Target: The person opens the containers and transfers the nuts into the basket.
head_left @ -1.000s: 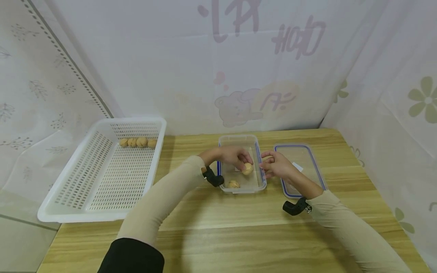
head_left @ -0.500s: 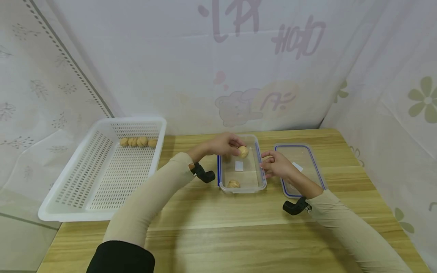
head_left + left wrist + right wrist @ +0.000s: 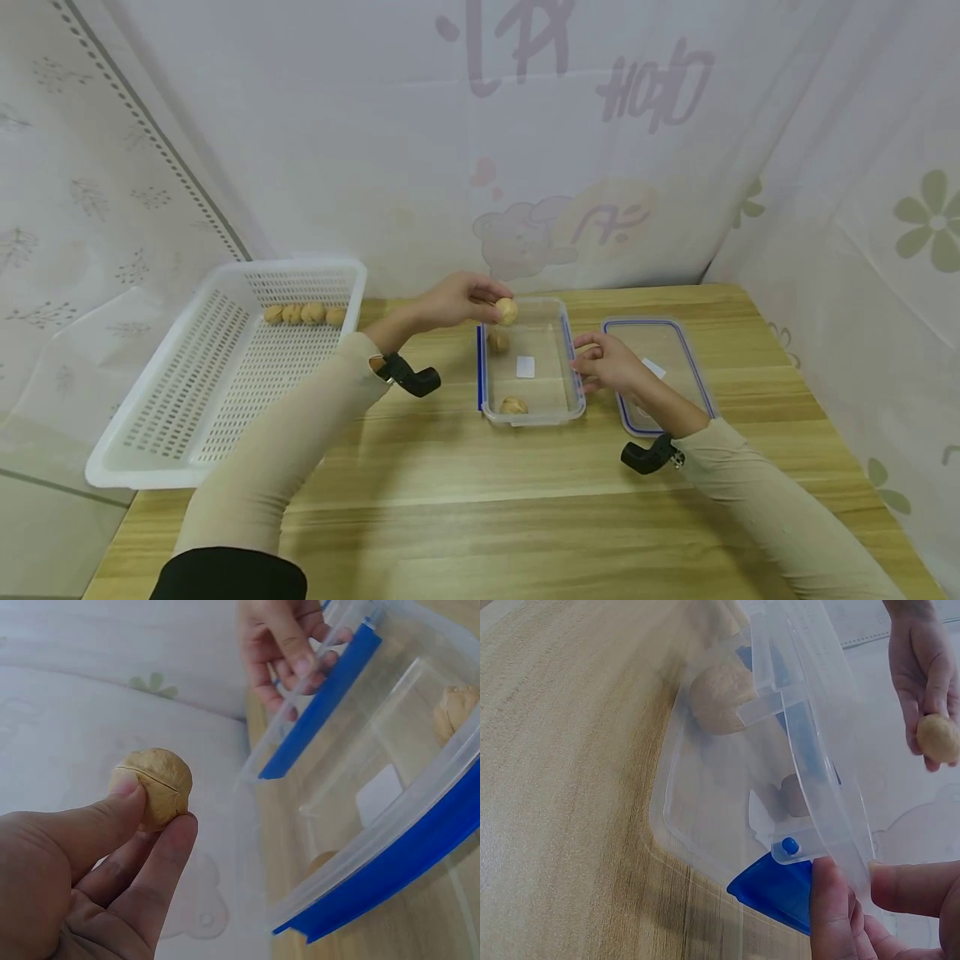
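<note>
My left hand (image 3: 457, 300) pinches a walnut (image 3: 155, 787) between thumb and fingertips, raised over the far left corner of a clear plastic container (image 3: 551, 414) with blue clips. Inside the container, one walnut (image 3: 513, 405) lies at the near left corner and another walnut (image 3: 498, 340) along the left wall farther back. On the container's right side, my right hand (image 3: 609, 362) holds the rim between thumb and fingers, close to a blue clip (image 3: 776, 889). A small white label (image 3: 525, 367) shows at the container's bottom.
A white perforated basket (image 3: 348, 292) stands at the left, with several walnuts (image 3: 312, 313) lined along its back wall. The container's clear lid (image 3: 660, 333), edged in blue, lies flat on the wooden table (image 3: 525, 517), partly beneath my right forearm. A printed curtain (image 3: 405, 167) hangs behind.
My left hand has lifted the walnut from inside the container, moving back and left to its far corner. The walnut by the left wall has come into sight. My right hand stays put.
</note>
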Tool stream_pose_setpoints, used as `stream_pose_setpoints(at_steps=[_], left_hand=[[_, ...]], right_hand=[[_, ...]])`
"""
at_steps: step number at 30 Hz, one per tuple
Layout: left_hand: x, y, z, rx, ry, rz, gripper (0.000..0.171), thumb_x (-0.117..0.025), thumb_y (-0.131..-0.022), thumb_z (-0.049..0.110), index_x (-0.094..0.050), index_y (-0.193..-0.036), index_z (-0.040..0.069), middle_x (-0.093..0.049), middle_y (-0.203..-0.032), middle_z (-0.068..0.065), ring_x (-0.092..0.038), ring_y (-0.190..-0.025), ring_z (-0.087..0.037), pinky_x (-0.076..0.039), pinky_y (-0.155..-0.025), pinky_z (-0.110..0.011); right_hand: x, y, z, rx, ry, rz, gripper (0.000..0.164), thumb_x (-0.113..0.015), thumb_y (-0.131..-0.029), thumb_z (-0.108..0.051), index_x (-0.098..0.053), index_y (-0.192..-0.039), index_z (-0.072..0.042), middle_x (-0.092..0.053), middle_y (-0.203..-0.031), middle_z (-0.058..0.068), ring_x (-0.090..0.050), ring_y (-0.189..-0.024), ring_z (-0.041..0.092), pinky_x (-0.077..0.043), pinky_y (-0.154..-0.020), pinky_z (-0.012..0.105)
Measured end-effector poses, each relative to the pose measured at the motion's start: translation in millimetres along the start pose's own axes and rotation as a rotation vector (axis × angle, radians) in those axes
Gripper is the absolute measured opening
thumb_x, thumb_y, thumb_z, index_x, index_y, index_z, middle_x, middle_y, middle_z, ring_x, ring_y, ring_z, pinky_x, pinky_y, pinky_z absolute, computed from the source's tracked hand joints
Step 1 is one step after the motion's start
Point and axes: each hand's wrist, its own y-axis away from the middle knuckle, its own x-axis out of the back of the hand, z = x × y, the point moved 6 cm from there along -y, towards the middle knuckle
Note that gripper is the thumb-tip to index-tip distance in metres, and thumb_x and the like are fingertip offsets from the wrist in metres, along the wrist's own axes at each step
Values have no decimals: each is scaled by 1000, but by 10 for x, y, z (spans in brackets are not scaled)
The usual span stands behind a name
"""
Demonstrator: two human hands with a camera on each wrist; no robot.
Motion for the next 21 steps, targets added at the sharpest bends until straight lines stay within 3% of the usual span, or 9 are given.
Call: stream_pose_setpoints(at_steps=[11,15,21], left_hand=[[344,336,34,7,59,98,39,-63,-99,-1,-57,-138,-6,-65,-124,-19,-66,-106,-22,-54,-99,-41],[461,450,22,15,91,130,40,-61,-100,-2,-55,-139,-5,-62,-129,-21,-66,-109,-24,-55,-99,-38],[630,633,-4,15,58,172,41,-61,-102,5,-54,-141,-1,-62,-130,-19,-65,-113,-27,-54,-98,-34]], right_hand=[[-1,-8,13,-3,10,11,44,-59,-102,-1,-41,-141,7,-62,-106,15,-64,-82,17,-63,-73,37],[-4,-10,12,3,14,7,44,-58,-102,-1,-40,-142,8,-61,-106,15,-63,-82,17,-63,-73,37],[4,6,9,-3,15,12,44,-59,-102,-1,-41,-141,7,-62,-103,13,-64,-81,18,-63,-73,38]])
